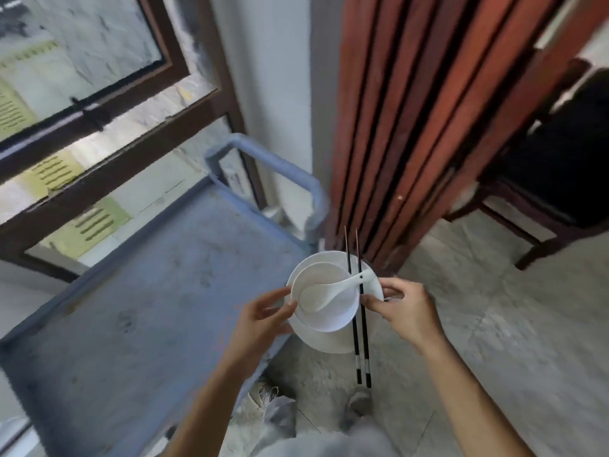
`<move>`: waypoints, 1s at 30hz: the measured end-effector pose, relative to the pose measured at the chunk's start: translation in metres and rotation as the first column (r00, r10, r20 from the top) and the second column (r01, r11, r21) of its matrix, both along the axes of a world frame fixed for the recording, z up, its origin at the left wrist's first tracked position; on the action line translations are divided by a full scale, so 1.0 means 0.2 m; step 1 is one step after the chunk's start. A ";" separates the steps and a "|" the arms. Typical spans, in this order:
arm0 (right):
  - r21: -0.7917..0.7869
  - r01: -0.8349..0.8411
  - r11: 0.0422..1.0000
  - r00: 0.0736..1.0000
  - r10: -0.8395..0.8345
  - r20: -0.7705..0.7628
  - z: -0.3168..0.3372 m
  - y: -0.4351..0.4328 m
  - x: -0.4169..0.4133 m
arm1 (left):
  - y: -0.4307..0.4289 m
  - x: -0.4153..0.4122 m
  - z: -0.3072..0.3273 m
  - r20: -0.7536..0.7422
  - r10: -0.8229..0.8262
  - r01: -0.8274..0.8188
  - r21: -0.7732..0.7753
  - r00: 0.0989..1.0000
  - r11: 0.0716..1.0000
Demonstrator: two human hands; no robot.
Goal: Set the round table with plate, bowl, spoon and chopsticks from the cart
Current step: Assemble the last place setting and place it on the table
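Bowl point(334, 319) on plate point(329, 343); spoon point(329, 290) in bowl, handle out toward 2 o'clock. Chopsticks point(361, 341) lie across plate's 3 o'clock side, running 12 to 6. Left hand point(260, 321) grips plate at 9, right hand point(402, 308) pinches chopsticks at 3. Cart point(148, 291) at 9 o'clock of plate, chair point(543, 192) far off at 2.

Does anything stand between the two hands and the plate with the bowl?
Nothing visible does. The left hand grips the plate at its left rim; the right hand grips its right rim, at the chopsticks.

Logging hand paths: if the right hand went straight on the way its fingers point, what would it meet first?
The black chopsticks, which the right hand pinches at its fingertips; the white bowl seems to lie just beyond them.
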State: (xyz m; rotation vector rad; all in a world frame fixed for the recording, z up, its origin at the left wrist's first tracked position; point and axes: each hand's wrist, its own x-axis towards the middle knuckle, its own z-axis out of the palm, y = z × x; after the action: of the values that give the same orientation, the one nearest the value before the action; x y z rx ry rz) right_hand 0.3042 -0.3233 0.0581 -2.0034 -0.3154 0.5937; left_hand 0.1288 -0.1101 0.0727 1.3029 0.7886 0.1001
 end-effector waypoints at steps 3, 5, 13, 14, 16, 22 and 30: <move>-0.016 0.105 0.994 0.994 -0.105 0.022 0.04 -0.38 0.08 | -0.28 0.21 0.03 0.004 -0.120 0.120 0.017 0.993 0.993; -0.029 0.189 0.982 0.982 -0.188 0.025 0.07 -0.65 0.12 | -0.49 0.36 0.05 0.008 -0.212 0.212 0.021 0.977 0.977; -0.073 0.557 0.827 0.830 -0.556 0.045 0.15 -1.62 0.13 | -1.32 0.90 0.10 0.000 -0.601 0.601 0.035 0.799 0.798; -0.072 0.599 0.798 0.801 -0.597 0.047 0.16 -1.73 0.12 | -1.43 0.96 0.10 -0.003 -0.640 0.639 0.045 0.768 0.768; -0.078 0.675 0.733 0.737 -0.673 0.054 0.17 -1.92 0.10 | -1.63 1.10 0.10 -0.009 -0.714 0.713 0.060 0.701 0.699; -0.084 0.856 0.510 0.515 -0.857 0.036 0.15 -2.45 0.11 | -2.23 1.50 0.11 0.018 -0.906 0.904 0.061 0.423 0.424; -0.105 0.975 0.197 0.203 -0.978 0.046 0.14 -3.13 0.25 | -3.12 2.09 0.10 0.042 -0.998 0.993 0.102 0.052 0.056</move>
State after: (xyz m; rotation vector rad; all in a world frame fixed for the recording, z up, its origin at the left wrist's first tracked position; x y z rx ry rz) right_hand 0.3551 -0.9486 0.0856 -1.8064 1.0720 -0.2458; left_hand 0.5458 -0.7335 0.0934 1.6190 -0.4334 -1.0037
